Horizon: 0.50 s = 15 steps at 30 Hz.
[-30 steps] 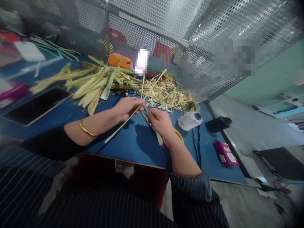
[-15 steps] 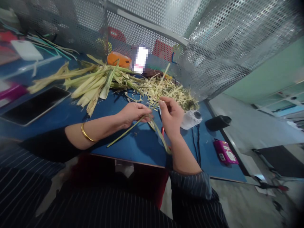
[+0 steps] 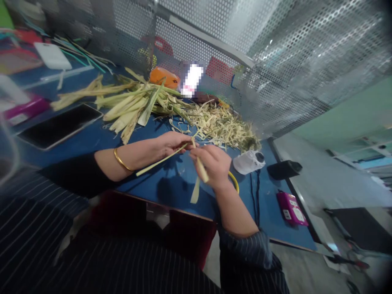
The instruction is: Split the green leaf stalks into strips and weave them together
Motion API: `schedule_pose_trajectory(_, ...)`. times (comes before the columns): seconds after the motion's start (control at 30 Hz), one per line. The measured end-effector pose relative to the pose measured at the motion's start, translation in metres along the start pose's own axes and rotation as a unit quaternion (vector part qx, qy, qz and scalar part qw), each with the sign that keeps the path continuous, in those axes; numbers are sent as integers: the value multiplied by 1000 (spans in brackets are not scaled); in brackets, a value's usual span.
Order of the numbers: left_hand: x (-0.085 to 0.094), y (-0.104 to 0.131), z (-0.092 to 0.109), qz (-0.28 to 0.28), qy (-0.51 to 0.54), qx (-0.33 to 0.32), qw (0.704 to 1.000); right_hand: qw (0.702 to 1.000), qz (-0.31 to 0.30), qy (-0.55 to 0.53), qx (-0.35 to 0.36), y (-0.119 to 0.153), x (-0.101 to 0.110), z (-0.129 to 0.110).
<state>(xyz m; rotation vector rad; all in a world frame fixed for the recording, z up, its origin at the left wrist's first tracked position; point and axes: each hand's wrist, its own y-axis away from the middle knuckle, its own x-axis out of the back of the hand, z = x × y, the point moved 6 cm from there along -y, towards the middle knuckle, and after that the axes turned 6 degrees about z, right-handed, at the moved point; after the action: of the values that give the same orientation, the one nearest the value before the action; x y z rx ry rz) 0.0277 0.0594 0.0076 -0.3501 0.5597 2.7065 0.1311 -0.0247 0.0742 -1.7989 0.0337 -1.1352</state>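
My left hand [image 3: 171,143] is closed in a pinch on pale green husk strips, and one long husk strip [image 3: 159,164] sticks out below it toward the lower left. My right hand [image 3: 217,164] meets it at the fingertips, gripping another husk strip [image 3: 200,168] that lies across its fingers. A wider strip end [image 3: 195,192] hangs beneath the right hand. The exact crossing of the strips is partly hidden by my fingers. Behind my hands lie a bundle of long husks [image 3: 128,104] and a heap of shredded husk bits [image 3: 226,126].
On the blue table [image 3: 180,188] are a dark tablet-like slab [image 3: 61,125], a white spool [image 3: 248,162], a black roll [image 3: 284,169] and a purple packet [image 3: 292,207]. A yellow ring-shaped handle [image 3: 234,181] shows beside my right wrist. A perforated metal screen [image 3: 196,38] stands behind.
My right hand has come down and closer to the left one, and its strip now lies across its fingers. The left hand keeps its pinch. The camera view has shifted slightly.
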Motion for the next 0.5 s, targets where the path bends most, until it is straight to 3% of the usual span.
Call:
schedule_pose_trajectory(0.07,4,-5,2,-51,12,38,998,991,-67,65,99,4,-11,-10)
schedule_pose_trajectory(0.1,8,-8,2,-45,24,62,997,983,-94,90,132,5,-17,-11)
schedule_pose_trajectory(0.23,7,-10,1,-35,123,116,985,961,-154,139,185,8,-34,-11)
schedule_pose_trajectory(0.37,-1,-5,2,-36,172,79,981,960,-163,120,193,8,-39,-14)
schedule_pose_trajectory(0.5,-5,-1,8,-56,139,6,989,989,-97,68,94,4,-31,-8)
